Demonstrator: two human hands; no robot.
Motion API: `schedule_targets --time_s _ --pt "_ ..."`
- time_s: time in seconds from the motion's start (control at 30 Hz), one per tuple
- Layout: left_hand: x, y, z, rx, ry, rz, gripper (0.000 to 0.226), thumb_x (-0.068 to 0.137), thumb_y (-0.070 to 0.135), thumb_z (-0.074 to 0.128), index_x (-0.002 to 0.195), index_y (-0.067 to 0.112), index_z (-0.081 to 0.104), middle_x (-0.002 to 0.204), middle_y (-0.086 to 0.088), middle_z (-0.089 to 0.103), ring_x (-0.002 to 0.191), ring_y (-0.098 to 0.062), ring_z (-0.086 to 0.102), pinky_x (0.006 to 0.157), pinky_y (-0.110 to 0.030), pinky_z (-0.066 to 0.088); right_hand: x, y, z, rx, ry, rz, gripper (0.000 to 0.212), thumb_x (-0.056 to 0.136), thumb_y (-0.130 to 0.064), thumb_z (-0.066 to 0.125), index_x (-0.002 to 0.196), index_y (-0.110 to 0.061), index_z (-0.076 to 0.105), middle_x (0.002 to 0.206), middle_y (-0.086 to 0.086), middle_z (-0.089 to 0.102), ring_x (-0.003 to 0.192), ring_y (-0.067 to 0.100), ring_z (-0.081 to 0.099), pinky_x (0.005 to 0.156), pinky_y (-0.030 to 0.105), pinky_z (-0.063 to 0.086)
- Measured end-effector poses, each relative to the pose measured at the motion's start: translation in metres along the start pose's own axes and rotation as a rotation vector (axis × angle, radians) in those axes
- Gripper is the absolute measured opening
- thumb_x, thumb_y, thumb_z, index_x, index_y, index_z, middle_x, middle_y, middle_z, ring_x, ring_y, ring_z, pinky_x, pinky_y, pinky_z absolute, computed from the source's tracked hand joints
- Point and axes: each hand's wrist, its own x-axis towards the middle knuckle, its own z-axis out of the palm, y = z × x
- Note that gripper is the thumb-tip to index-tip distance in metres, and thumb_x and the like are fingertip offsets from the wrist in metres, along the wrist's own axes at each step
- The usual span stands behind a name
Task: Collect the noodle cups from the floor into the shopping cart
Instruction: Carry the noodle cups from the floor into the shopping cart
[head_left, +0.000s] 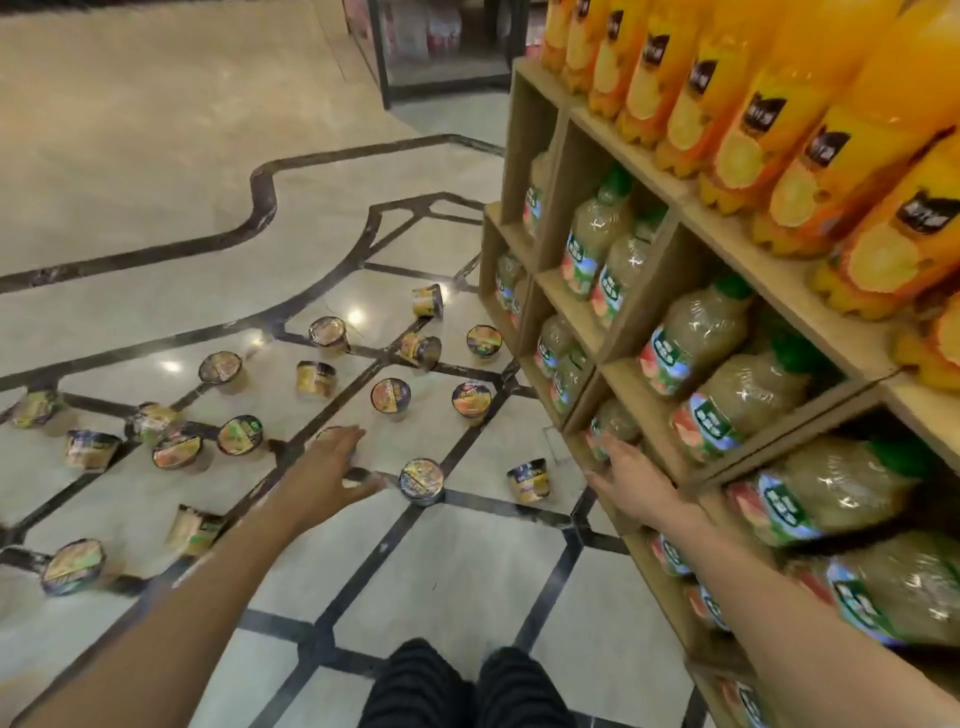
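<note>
Across the glossy beige tiled floor (156, 156), with its dark inlaid lines, I count well over a dozen small round noodle cups (390, 397) with printed foil lids, some upright, some tipped on their sides. They lie scattered from the left edge of the floor to the foot of the wooden shelf unit (613, 332) on the right. No shopping cart shows in the head view, so I judge the collecting has hardly begun, or at least most of it is left: every cup I can see is on the floor and neither hand carries one.

My left hand (324, 465) reaches forward and down with fingers straight and spread wide, holding nothing; one cup is partly hidden beneath it. Just beside it to the right stands the nearest upright cup with a dark rim (422, 480), which looks to me the likeliest first pick. My right hand (631, 475) is stretched out low with fingers loose and open, at the front of the shelf unit, whether touching it or one of the pale green-capped juice bottles (727, 410) I cannot tell.

Orange drink bottles (779, 135) fill the top shelf. Their dark labels and the cup lids bear print, but it is too blurred to read; no brand can be made out.
</note>
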Motion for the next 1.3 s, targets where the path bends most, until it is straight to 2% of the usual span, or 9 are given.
schedule_targets --time_s 0.13,0.27,0.47,0.6,0.73,0.87,1.1,1.2,1.3 --pt "0.084 -0.064 0.100 -0.262 -0.015 -0.164 0.108 0.060 0.052 0.082 0.145 0.013 0.031 0.145 -0.007 0.044 0.127 -0.025 0.047 0.101 -0.035 0.042 0.105 0.032 0.094 0.020 -0.007 0.057 0.080 0.088 -0.043 0.060 0.149 -0.013 0.020 0.150 0.012 0.034 0.135 0.030 0.035 0.109 0.039 0.032" --pt "0.158 -0.125 0.221 -0.342 -0.037 -0.230 0.124 0.057 0.042 0.089 0.150 0.008 0.014 0.150 -0.012 0.035 0.134 -0.030 0.040 0.103 -0.036 0.037 0.201 0.069 0.204 0.008 -0.031 0.133 0.082 0.082 -0.055 0.063 0.142 -0.009 0.030 0.140 0.016 0.044 0.128 0.032 0.043 0.107 0.041 0.034" --pt "0.236 -0.199 0.376 -0.405 0.008 -0.314 0.127 0.050 0.030 0.094 0.148 0.006 0.018 0.147 -0.015 0.040 0.129 -0.036 0.045 0.095 -0.039 0.041 0.312 0.109 0.337 0.284 -0.059 0.339 0.141 0.049 -0.078 0.071 0.149 -0.005 0.004 0.141 0.017 0.044 0.128 0.031 0.045 0.102 0.038 0.039" --pt "0.281 -0.207 0.440 -0.492 0.055 -0.261 0.133 0.038 0.028 0.097 0.147 0.010 0.022 0.142 -0.011 0.046 0.125 -0.034 0.049 0.091 -0.037 0.042 0.352 0.125 0.395 0.352 0.043 0.365 0.138 0.047 -0.066 0.075 0.149 -0.006 0.006 0.140 0.016 0.043 0.126 0.033 0.046 0.103 0.041 0.041" --pt "0.304 -0.200 0.465 -0.599 0.140 -0.238 0.129 0.029 0.044 0.091 0.141 0.019 0.032 0.123 0.002 0.055 0.110 -0.022 0.055 0.081 -0.032 0.044 0.365 0.134 0.420 0.331 0.179 0.386 0.116 0.054 -0.043 0.087 0.142 -0.001 0.024 0.135 0.016 0.043 0.123 0.032 0.045 0.104 0.042 0.040" --pt "0.307 -0.194 0.465 -0.659 0.182 -0.267 0.127 0.022 0.054 0.080 0.135 0.017 0.038 0.115 0.009 0.052 0.102 -0.012 0.051 0.078 -0.027 0.040 0.372 0.137 0.413 0.299 0.139 0.420 0.102 0.054 -0.024 0.090 0.133 -0.001 0.030 0.122 0.016 0.046 0.113 0.032 0.048 0.098 0.040 0.043" --pt "0.304 -0.186 0.479 -0.768 0.205 -0.330 0.133 0.024 0.057 0.082 0.141 0.017 0.032 0.125 0.005 0.049 0.111 -0.015 0.050 0.091 -0.035 0.046 0.372 0.138 0.416 0.301 0.162 0.422 0.101 0.052 -0.022 0.091 0.131 -0.005 0.030 0.117 0.014 0.048 0.110 0.029 0.049 0.095 0.040 0.046" --pt "0.307 -0.185 0.489 -0.792 0.198 -0.394 0.122 0.025 0.064 0.085 0.132 0.022 0.044 0.122 -0.002 0.060 0.111 -0.024 0.058 0.092 -0.046 0.051 0.373 0.139 0.419 0.294 0.172 0.425 0.101 0.052 -0.024 0.090 0.131 -0.005 0.030 0.118 0.013 0.048 0.111 0.029 0.048 0.096 0.039 0.045" --pt "0.315 -0.183 0.491 -0.820 0.204 -0.426 0.111 0.031 0.056 0.092 0.129 0.027 0.049 0.117 0.002 0.064 0.106 -0.022 0.062 0.087 -0.047 0.054 0.374 0.138 0.416 0.303 0.159 0.428 0.102 0.053 -0.025 0.090 0.132 -0.005 0.029 0.120 0.013 0.047 0.112 0.029 0.049 0.097 0.040 0.045"
